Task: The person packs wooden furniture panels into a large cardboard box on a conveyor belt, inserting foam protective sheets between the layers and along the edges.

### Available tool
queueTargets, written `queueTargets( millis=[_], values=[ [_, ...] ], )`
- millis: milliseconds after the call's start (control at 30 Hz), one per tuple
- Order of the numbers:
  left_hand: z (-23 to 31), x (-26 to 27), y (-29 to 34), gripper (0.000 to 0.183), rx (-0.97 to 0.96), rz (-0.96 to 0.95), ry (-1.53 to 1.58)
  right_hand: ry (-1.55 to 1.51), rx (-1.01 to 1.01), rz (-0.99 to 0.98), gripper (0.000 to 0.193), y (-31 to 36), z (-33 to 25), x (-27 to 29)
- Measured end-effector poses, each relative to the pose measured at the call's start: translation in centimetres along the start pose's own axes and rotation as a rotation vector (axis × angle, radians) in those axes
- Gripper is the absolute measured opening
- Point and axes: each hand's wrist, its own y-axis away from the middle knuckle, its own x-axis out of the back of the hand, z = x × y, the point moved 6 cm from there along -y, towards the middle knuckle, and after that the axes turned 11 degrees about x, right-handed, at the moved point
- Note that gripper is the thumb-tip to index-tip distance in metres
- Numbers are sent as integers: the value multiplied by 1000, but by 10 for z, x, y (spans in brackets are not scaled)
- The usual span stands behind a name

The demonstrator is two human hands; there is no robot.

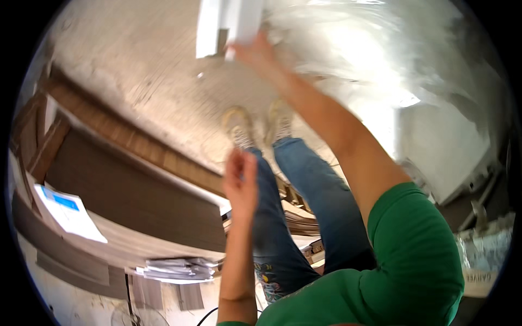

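When viewed from above, note bare floor (147, 76) across the upper left of the frame. At upper right, note crumpled clear plastic (359, 43). At left, find brown boards (136, 190) slanting toward the centre. Locate the white piece (244, 22) at top centre, cut off by the frame edge. At lower left, find grey packets (179, 269); at far left, white paper (73, 214). At top centre, observe the right hand (255, 51), with fingers apparently clamped on the white piece's near end. Near mid-frame, observe the left hand (240, 185), blurred, holding no visible object; cannot tell fingers apart or together. Caution: possible tipping or slipping if supported by one end only; possible snagging on plastic if swung right.
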Motion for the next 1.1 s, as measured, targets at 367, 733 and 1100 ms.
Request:
queueTargets(
  millis=[367,733,1100],
  values=[
    [-6,-71,62,32,240,-261,-187,216,-543,538,46,245,56,316],
    [-20,-17,135,31,199,-108,-251,645,-326,-283,48,174,71,329],
    [-60,-17,155,23,128,42,-81,-154,-336,1043,17,228,131,551]
  ],
)
